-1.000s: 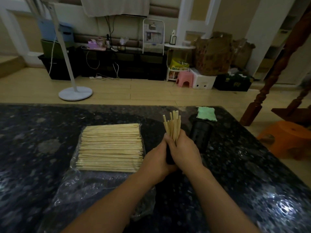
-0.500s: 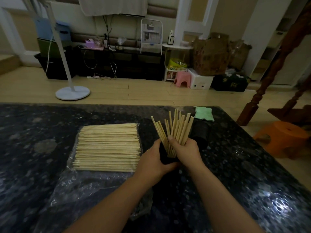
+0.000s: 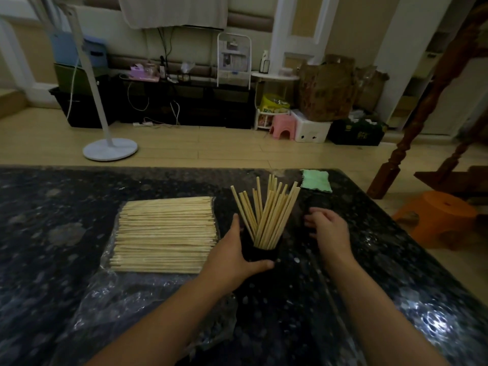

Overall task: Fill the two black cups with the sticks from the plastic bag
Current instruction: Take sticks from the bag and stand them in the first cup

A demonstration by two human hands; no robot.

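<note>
The left hand (image 3: pixel 232 256) grips a black cup (image 3: pixel 260 253) on the counter (image 3: pixel 52 233), sticks (image 3: pixel 266 215) fanned upright in it. Right of the cup, the right hand (image 3: pixel 330 228) hovers, fingers loosely curled, empty. Left of the cup lies the bag (image 3: pixel 148 291) of sticks.

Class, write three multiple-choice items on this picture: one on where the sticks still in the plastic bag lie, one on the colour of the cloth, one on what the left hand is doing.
1. Where does the flat pile of sticks lie?
A. left of the held cup
B. right of it
C. on the floor

2. What colour is the cloth at the table's far edge?
A. red
B. green
C. white

3. What is the left hand doing?
A. lying flat on the table
B. gripping the black cup
C. lifting the bag

Key: 1 A, the pile lies left of the cup; 2 B, it is pale green; 3 B, thumb and fingers wrap the cup.
</note>
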